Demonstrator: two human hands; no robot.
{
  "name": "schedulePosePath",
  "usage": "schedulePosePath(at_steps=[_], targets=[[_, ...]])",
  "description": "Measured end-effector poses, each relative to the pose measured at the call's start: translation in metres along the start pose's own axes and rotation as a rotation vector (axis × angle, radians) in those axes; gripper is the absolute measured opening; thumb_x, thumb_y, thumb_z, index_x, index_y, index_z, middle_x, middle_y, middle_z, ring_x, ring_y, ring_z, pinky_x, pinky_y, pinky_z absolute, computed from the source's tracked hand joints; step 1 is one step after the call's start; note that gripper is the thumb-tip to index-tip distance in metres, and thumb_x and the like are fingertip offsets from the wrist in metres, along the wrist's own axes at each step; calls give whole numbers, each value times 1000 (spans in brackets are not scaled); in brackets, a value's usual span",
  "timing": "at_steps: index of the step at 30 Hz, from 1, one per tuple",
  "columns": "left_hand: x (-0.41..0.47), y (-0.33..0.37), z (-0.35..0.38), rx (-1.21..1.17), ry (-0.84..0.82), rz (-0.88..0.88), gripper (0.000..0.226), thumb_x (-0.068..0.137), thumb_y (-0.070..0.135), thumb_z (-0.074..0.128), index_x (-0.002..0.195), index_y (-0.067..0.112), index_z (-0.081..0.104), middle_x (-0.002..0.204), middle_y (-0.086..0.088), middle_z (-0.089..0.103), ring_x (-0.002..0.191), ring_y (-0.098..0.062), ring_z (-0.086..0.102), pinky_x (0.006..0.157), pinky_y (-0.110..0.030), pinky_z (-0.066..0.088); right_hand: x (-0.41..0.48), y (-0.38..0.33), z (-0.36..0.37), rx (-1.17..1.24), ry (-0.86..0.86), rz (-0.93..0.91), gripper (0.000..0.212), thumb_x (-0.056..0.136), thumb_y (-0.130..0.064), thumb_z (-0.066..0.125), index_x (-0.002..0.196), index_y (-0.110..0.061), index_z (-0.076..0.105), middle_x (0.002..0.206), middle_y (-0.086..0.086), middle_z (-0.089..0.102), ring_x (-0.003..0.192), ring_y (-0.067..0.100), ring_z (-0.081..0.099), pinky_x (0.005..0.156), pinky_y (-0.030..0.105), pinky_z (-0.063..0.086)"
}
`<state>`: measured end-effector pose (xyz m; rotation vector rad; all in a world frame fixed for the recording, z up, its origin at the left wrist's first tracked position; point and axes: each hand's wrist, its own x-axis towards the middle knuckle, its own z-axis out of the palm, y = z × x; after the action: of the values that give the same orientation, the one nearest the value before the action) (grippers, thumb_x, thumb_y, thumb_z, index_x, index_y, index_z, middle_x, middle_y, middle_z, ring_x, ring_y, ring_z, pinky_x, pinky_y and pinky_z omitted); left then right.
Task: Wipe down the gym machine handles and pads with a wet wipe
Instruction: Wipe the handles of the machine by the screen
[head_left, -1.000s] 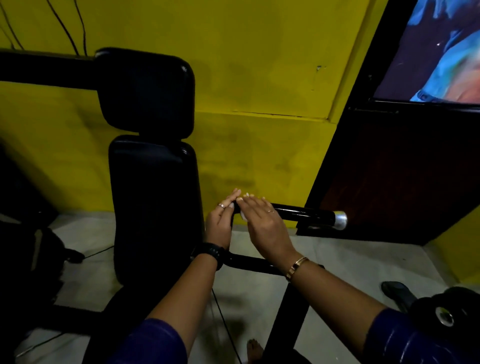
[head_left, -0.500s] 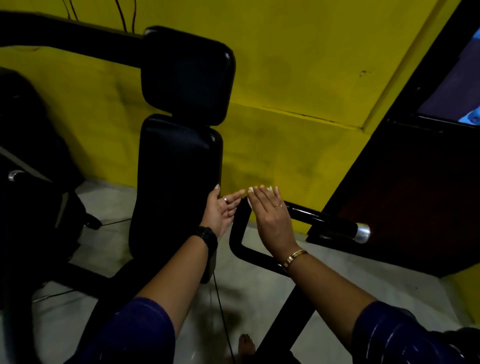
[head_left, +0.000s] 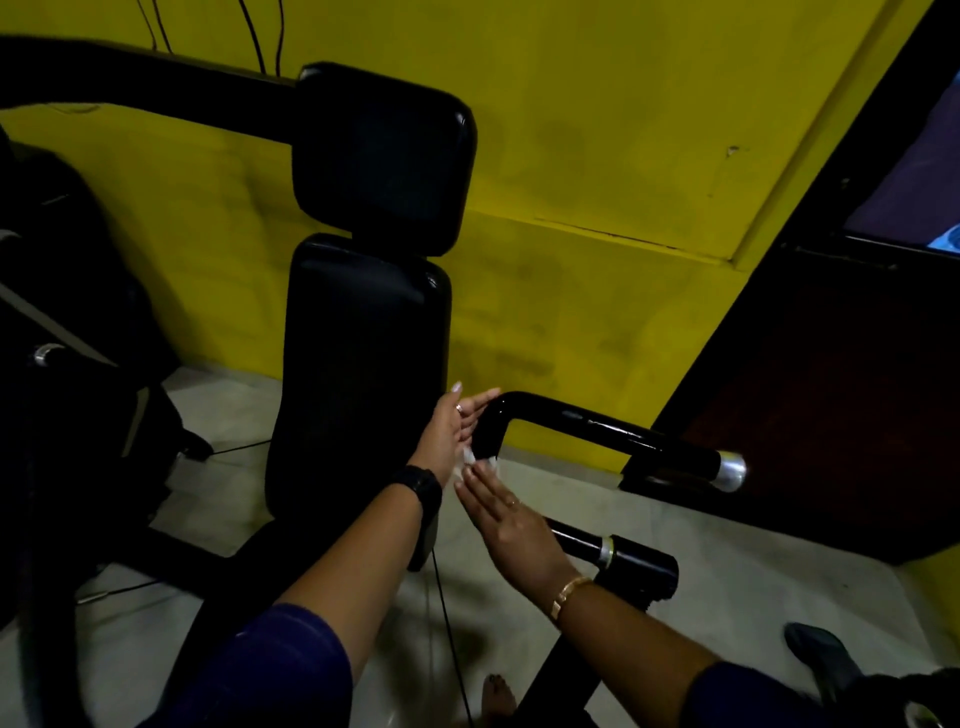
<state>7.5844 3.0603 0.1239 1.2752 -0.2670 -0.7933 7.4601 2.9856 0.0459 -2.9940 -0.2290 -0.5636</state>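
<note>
A black bent handle bar (head_left: 597, 421) with a chrome end cap (head_left: 730, 470) juts out to the right of the machine's tall black back pad (head_left: 363, 374); a square black head pad (head_left: 384, 156) sits above it. My left hand (head_left: 449, 434) lies with straight fingers against the left side of the bar's bend. My right hand (head_left: 511, 525), fingers straight, presses a small white wet wipe (head_left: 471, 460) onto the bar's downward section just below the bend. Most of the wipe is hidden between my two hands.
A yellow wall (head_left: 597, 156) stands close behind the machine, and a dark door (head_left: 831, 389) is at the right. Another dark machine (head_left: 62, 364) fills the left. A cable (head_left: 447, 639), a bare foot (head_left: 498, 696) and a dark shoe (head_left: 815, 654) are on the pale floor.
Both hands have slid from the top of the bar round its bend and down onto the downward section. The wipe now shows between them. The view has shifted a little.
</note>
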Motion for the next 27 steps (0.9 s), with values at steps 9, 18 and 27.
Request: schedulePosePath(at_steps=[9, 18, 27], targets=[[-7, -5, 4, 485, -126, 322, 37, 108, 25, 29, 143, 35, 33, 153, 12, 27, 144, -5, 22, 113, -20, 17, 32, 10, -15, 885, 519, 1194, 25, 98, -7, 47, 110, -8, 69, 93, 3, 68, 91, 28, 66, 85, 28, 54], [-1, -2, 17, 1247, -190, 485, 54, 105, 31, 36, 154, 38, 15, 158, 25, -10, 145, -5, -24, 113, -49, 22, 20, -28, -4, 615, 90, 735, 46, 91, 9, 40, 133, -7, 51, 120, 9, 63, 106, 20, 61, 82, 8, 42], [15, -30, -10, 1542, -68, 927, 64, 98, 30, 33, 156, 26, 6, 162, 0, 17, 150, -25, 11, 118, -46, 25, -45, 17, 1, -186, -110, 104, 58, 76, -2, 37, 132, 0, 52, 122, 18, 64, 110, 32, 63, 103, 46, 44]])
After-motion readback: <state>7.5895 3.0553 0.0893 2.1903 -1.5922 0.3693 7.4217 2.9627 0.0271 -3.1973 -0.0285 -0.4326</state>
